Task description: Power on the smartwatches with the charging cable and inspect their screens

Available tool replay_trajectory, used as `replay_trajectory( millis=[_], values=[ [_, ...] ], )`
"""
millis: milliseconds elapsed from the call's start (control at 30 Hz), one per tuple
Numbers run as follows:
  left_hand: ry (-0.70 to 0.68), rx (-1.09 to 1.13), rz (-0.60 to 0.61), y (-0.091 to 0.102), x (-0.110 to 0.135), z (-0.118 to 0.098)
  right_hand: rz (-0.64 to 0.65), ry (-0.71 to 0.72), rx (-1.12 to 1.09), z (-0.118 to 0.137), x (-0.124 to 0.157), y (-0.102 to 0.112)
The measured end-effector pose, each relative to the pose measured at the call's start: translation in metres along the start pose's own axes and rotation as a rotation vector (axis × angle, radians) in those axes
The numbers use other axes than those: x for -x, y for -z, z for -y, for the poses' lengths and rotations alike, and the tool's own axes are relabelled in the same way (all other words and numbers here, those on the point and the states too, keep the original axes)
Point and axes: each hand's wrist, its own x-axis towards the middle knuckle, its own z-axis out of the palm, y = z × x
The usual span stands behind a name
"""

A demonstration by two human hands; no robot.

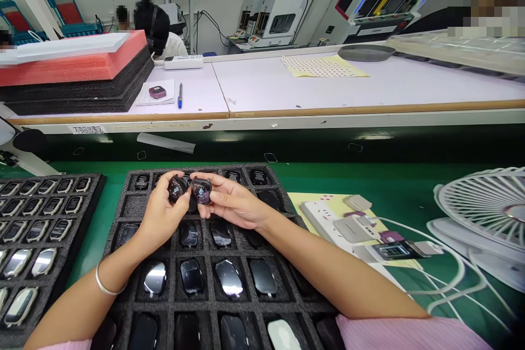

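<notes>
My left hand (pixel 162 208) is closed on a dark smartwatch body (pixel 176 189), its screen facing up. Beside it, my right hand (pixel 229 202) grips a second dark smartwatch (pixel 201 191) between thumb and fingers, with small marks lit on the display. The two watches are held side by side, almost touching, above the far rows of a black foam tray (pixel 172 252). In the tray's compartments lie several watch bodies, mostly black, such as one glossy watch (pixel 229 278), plus a white one (pixel 284 334) near the front. My forearms hide some compartments.
Another foam tray (pixel 88 213) with light-framed watches lies left. At right are a power strip (pixel 324 219) with chargers and cables, and a white fan (pixel 488 208). A raised shelf (pixel 254 87) behind holds foam sheets (pixel 82 90), a pen (pixel 180 95) and a sticker sheet (pixel 324 66). A person (pixel 158 27) sits beyond.
</notes>
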Motion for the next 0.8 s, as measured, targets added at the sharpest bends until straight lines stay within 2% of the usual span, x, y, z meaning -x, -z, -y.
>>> replay_trajectory(
  millis=[133,233,467,600,800],
  values=[
    [0.027,-0.012,-0.018,-0.001,-0.001,-0.002,0.007,-0.001,-0.007,-0.001,0.000,0.001],
    [0.073,0.100,-0.044,-0.002,-0.003,-0.004,-0.018,0.002,-0.014,0.000,-0.001,0.003],
    [0.364,0.503,-0.010,0.001,-0.007,-0.014,-0.101,0.011,-0.053,0.002,-0.004,0.006],
    [0.371,0.606,-0.014,0.003,-0.009,-0.016,-0.172,0.008,-0.066,0.004,-0.006,0.005],
    [0.319,0.591,0.009,0.003,-0.009,-0.012,-0.270,0.071,0.059,0.004,-0.005,0.008]
  ],
)
